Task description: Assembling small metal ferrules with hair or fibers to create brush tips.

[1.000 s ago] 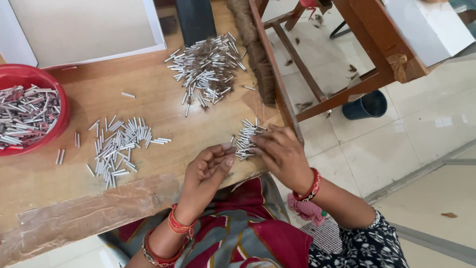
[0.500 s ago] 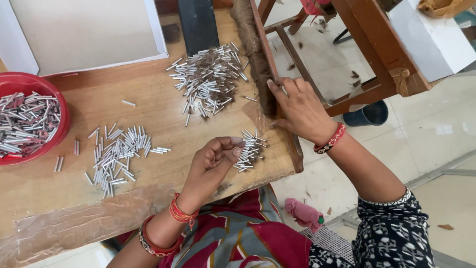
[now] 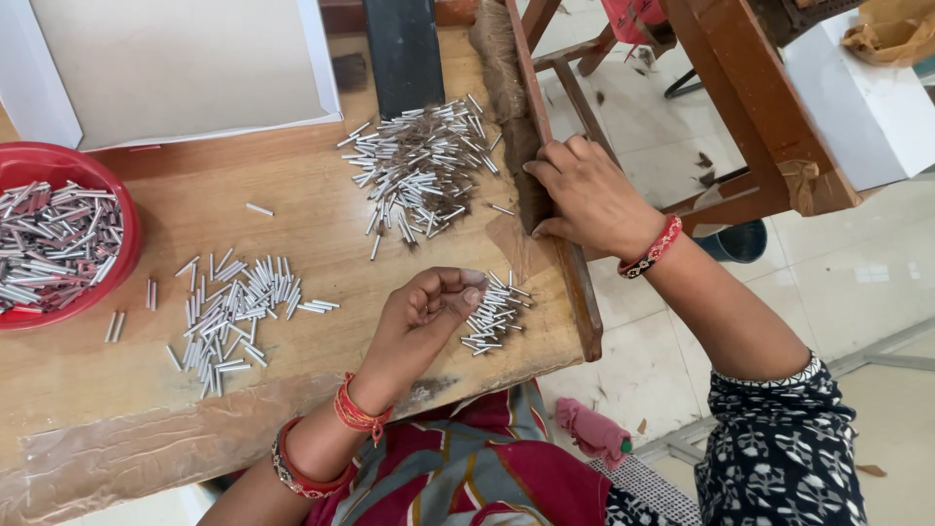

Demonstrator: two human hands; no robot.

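A: What has moved since half a second back?

B: The right hand (image 3: 584,195) has settled further onto the brown fibre strip (image 3: 506,93) along the right edge of the wooden table (image 3: 321,244). 1 second ago it sat near the left hand (image 3: 424,312) over the small bundle.

A: Start with the biggest things.

B: The table fills the left of the view. A white board (image 3: 175,68) lies at its far left, a dark upright block (image 3: 404,54) just right of it. A red bowl (image 3: 131,224) of metal tubes sits at the left edge.

A: And the loose tubes?

B: 3 groups: a far pile (image 3: 419,166) mixed with brown fibres, a left pile (image 3: 234,312) nearer, and a small bundle (image 3: 492,317) by the near right corner.

A: The grips?

B: The left hand is curled, fingertips pinched together, touching the small bundle's left side; whether it pinches a tube I cannot tell. The right hand presses on the fibre strip, fingers bent over it, grasping its edge.
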